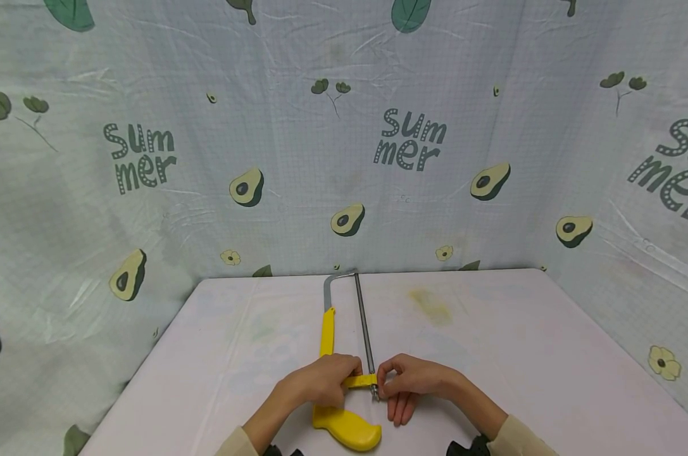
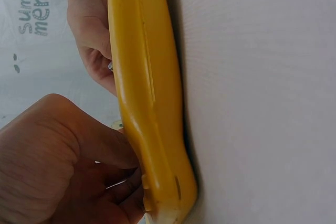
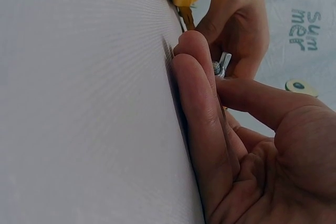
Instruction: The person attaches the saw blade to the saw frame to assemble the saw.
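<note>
A hacksaw lies on the table, its yellow handle [image 1: 349, 430] toward me and its grey metal frame [image 1: 328, 291] reaching to the table's far edge. The dark blade [image 1: 364, 323] runs along its right side. My left hand [image 1: 329, 380] grips the yellow part of the saw where a short arm crosses to the blade. At the blade's near end, my right hand [image 1: 412, 383] pinches a small silver wing nut [image 3: 224, 64] with thumb and forefinger. Its other fingers [image 3: 197, 98] rest low by the tabletop. The left fingertips are partly hidden behind the handle in the left wrist view.
The table [image 1: 520, 329] has a pale cover with a yellowish stain [image 1: 431, 307] at the back right. A light curtain [image 1: 298, 139] printed with avocados and lettering hangs behind it and along both sides.
</note>
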Demonstrator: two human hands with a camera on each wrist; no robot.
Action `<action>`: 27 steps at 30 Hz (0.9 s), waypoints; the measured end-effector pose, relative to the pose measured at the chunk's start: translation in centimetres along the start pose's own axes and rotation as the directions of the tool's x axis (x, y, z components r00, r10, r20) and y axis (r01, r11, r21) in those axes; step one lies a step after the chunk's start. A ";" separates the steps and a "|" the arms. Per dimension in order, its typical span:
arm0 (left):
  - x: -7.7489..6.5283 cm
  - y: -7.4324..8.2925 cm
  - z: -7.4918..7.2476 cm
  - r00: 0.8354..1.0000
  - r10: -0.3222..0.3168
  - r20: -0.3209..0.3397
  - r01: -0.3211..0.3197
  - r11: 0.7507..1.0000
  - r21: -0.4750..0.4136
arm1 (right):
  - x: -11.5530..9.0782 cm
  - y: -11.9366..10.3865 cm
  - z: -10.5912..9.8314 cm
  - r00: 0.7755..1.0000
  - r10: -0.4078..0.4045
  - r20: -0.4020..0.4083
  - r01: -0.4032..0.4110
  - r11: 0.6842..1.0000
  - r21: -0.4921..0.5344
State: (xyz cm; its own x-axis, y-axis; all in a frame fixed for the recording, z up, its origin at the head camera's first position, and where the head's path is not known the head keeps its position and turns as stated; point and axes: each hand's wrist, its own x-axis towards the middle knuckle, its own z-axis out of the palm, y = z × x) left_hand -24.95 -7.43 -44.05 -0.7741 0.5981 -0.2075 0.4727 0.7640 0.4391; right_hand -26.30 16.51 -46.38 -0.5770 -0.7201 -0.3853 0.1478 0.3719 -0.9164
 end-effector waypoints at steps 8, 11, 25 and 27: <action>-0.1 0.0 -0.1 1.000 0.005 0.001 -0.005 1.000 0.001 | 0.1 0.1 0.0 1.000 -0.006 0.003 0.006 1.000 0.009; -0.1 0.0 -0.1 1.000 0.001 0.002 -0.001 1.000 -0.003 | 0.1 0.1 -0.1 1.000 -0.009 0.011 0.009 1.000 0.015; -0.2 0.2 -0.3 1.000 -0.003 0.008 0.003 1.000 -0.004 | -0.1 -0.2 -0.2 0.999 -0.009 0.042 0.008 1.000 0.022; -0.2 0.2 -0.3 1.000 -0.006 0.010 0.006 1.000 -0.006 | -0.1 -0.1 -0.2 0.999 -0.013 0.047 0.012 1.000 0.022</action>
State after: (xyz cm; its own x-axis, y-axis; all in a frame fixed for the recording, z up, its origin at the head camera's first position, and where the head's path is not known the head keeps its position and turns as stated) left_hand -24.84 -7.46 -43.71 -0.7727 0.5957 -0.2193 0.4652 0.7664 0.4429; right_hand -26.45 16.69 -46.21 -0.5402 -0.7518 -0.3782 0.1587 0.3503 -0.9231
